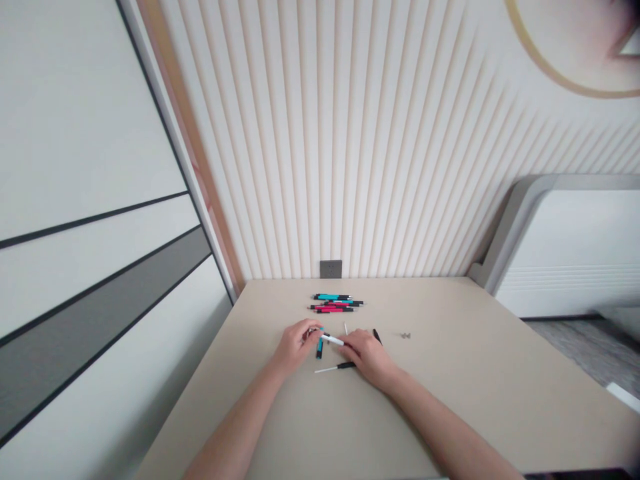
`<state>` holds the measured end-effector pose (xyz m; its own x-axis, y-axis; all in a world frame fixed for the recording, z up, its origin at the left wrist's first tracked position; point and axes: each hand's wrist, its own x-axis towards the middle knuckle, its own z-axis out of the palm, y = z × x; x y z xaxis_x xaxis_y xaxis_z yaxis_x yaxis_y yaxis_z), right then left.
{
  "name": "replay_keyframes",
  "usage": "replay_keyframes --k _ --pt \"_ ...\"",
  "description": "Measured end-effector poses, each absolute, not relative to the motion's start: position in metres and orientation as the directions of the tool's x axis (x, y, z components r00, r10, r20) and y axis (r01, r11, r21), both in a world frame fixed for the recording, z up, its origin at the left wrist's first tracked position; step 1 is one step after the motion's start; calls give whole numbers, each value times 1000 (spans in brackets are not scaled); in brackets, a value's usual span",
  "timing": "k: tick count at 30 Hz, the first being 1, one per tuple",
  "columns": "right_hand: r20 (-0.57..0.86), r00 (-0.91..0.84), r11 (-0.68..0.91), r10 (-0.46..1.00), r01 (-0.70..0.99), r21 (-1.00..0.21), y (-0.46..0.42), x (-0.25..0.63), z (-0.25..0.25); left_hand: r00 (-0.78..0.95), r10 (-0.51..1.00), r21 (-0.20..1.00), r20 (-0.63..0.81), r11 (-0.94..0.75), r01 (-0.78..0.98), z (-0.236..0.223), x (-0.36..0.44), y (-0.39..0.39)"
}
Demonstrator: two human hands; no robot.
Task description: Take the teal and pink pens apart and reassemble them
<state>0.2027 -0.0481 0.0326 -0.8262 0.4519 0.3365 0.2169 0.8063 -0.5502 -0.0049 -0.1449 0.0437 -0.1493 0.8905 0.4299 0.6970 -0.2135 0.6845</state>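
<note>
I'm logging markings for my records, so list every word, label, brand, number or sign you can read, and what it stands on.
No text can be read.
Pile of pens: any print is too small and blurred to read.
White piece between the left hand and right hand: no legible mark.
Dark wall socket: no legible lettering.

- No text, label, brand, number or sign can be read.
- Teal and red pens (343, 305): any print on the barrels is too small to be made out.
- White rod (334, 340): no lettering can be distinguished along its surface.
- Black-handled screwdriver (345, 365): no marking can be resolved on the handle.
- Dark wall socket (331, 269): any marking on the faceplate is too blurred to be read.
</note>
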Motion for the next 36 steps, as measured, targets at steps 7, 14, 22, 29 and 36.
replay_keyframes --k 7,14,22,29,36 --pt "345 -834 824 431 208 -527 -49 203 35 -180 876 692 448 -212 691 45 -5 -146" --pt "364 -808 834 463 260 -486 -45 202 28 -218 858 681 465 -189 708 47 -7 -146" --pt "390 -776 856 496 361 -370 -44 204 31 -336 789 687 514 -145 712 56 -10 -147" --pt "361 -860 928 360 369 -45 -41 188 30 -367 757 664 540 -115 739 51 -13 -142" --pt "369 -850 919 376 393 -32 -43 187 35 -384 748 675 541 -113 729 44 -16 -140"
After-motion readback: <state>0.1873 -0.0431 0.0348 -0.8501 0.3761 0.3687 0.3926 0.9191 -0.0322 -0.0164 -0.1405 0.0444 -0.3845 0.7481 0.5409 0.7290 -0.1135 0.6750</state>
